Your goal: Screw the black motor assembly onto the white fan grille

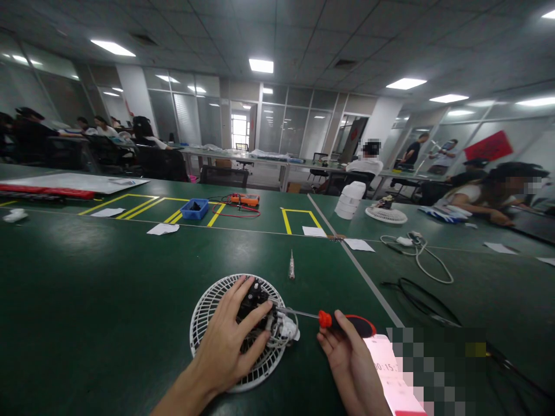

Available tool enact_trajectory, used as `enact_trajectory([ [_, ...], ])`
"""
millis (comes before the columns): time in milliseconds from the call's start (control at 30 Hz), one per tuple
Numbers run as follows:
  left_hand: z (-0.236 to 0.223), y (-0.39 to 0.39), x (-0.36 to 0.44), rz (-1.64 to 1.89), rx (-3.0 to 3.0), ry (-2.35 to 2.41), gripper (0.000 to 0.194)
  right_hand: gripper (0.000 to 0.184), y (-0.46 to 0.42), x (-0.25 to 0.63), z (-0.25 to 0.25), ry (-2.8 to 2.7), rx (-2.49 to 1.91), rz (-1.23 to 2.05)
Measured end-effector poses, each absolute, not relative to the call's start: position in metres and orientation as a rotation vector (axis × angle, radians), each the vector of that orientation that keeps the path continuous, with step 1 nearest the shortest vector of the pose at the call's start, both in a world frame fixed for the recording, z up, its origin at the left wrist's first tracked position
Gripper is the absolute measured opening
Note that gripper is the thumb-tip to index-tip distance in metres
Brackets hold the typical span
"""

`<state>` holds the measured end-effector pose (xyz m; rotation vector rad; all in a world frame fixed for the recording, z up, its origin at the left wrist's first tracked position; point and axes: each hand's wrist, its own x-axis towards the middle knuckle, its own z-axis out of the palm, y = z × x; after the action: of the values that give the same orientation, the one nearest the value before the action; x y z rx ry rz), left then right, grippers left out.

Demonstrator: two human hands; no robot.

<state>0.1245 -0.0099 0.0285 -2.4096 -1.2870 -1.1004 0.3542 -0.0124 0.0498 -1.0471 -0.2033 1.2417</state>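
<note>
A white round fan grille [200,315] lies on the green table, with a black fan motor [255,293] and a white plastic part [286,327] with wires on top of it. Over the motor, my left hand [229,332] grips and steadies it, thumb and fingers spread around it. A screwdriver [347,323] with a red and black handle is held in my right hand [347,352]. Its shaft points left and reaches the motor's side; the exact tip contact is too small to tell. Beyond the grille lies a small clear-handled screwdriver [292,267].
A lit phone [394,375] lies beside my right wrist. Farther back are a blue bin [194,209], an orange multimeter [245,200], a white cylindrical part [349,200] and another fan grille [385,215]. Cables [422,251] lie at right, where a person [489,190] leans over the table.
</note>
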Motion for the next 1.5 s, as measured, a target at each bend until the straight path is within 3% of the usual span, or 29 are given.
enact_trajectory([
  [467,0.029,-0.011,0.124,-1.238,-2.345,-1.306,0.041,0.039,-0.013,0.354,0.049,-0.239,-1.044,1.241],
  [800,0.032,-0.007,0.111,-1.133,-2.538,-1.286,0.057,0.04,-0.012,0.355,0.051,-0.209,-1.066,1.261],
  [1033,0.023,-0.006,0.113,-1.465,-2.52,-1.394,0.071,0.04,-0.011,0.355,0.049,-0.207,-1.073,1.25],
  [1500,0.02,-0.001,0.117,-1.639,-2.428,-1.404,0.068,0.041,-0.01,0.356,0.044,-0.207,-1.075,1.254],
])
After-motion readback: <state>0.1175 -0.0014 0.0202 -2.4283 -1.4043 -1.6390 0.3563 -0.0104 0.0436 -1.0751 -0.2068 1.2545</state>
